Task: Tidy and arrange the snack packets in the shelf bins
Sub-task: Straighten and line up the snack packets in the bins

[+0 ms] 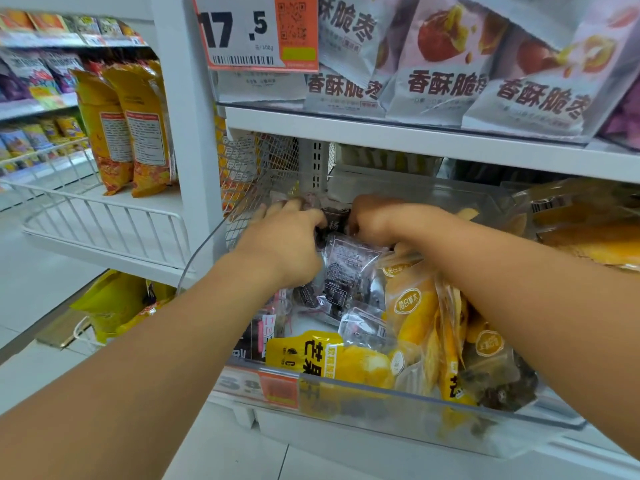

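Both my hands reach deep into a clear plastic shelf bin (398,414). My left hand (287,237) and my right hand (374,220) pinch the two sides of a dark snack packet (334,218) near the back of the bin. Below them lie several more dark clear-windowed packets (346,268). Yellow dried-mango packets (412,306) fill the right side and the front of the bin, one with large black lettering (311,351).
A shelf above holds white jujube snack bags (446,81) and a price card reading 17.5 (242,32). A white upright post (194,116) and a mesh divider (256,174) stand left of the bin. A white wire basket (104,216) with yellow bags (135,126) stands left.
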The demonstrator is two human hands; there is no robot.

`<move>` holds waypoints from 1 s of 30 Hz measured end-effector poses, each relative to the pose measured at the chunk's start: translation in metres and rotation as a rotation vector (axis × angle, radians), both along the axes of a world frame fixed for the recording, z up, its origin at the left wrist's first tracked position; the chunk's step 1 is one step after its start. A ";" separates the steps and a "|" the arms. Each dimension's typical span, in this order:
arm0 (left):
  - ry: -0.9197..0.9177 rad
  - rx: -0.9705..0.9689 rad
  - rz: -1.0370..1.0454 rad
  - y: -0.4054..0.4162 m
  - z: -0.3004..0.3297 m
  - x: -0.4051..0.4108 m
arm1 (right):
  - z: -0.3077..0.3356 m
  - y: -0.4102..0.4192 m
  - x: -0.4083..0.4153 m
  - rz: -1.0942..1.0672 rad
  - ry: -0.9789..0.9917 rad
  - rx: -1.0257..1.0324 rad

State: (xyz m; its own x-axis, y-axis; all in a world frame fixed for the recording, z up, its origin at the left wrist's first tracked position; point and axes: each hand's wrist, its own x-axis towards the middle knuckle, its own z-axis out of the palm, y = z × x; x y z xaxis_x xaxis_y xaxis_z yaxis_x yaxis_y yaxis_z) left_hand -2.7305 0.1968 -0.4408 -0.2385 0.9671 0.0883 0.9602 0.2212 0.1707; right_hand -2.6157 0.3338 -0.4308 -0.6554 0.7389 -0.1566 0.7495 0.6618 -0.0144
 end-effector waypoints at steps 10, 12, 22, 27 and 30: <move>0.063 -0.007 0.158 0.001 -0.006 0.010 | 0.003 -0.009 0.006 0.046 0.564 0.225; 0.067 -0.012 0.158 0.002 -0.006 0.010 | 0.001 -0.011 0.006 0.069 0.610 0.221; -0.084 0.163 0.029 0.003 -0.008 -0.004 | -0.008 -0.008 -0.002 0.199 0.328 0.009; -0.107 0.147 0.022 0.002 -0.007 -0.003 | -0.008 -0.005 0.001 0.298 0.358 -0.090; -0.122 0.166 0.045 0.002 -0.007 -0.003 | -0.009 -0.003 0.001 0.275 0.368 -0.054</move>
